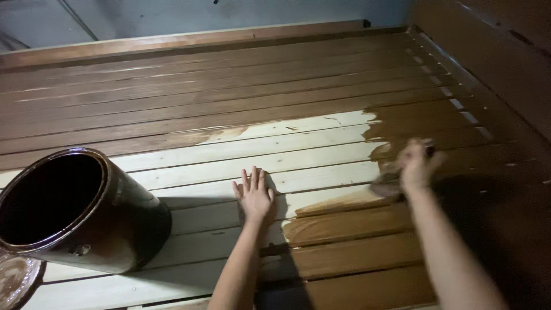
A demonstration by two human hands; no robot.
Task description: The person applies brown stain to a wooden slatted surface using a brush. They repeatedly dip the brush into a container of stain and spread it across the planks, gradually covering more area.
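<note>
Leftmost, a dark stain can (80,209) is being kept on the pale slats (229,152), its contents lost in darkness; a stained lid (16,280) is lying beside it. Centrally, the left hand (254,195) is being pressed flat on bare wood, grip fully open. Rightward, a blurred brush (389,179) is being clasped in the right hand (418,165) over the stained boards.

Rag/brush (385,182): dark, blurred, can't tell which; pressed on slats right of centre, at edge of wet stain. Slatted wood deck (241,150): far and right boards stained brown, near-left and centre slats bare pale wood.
</note>
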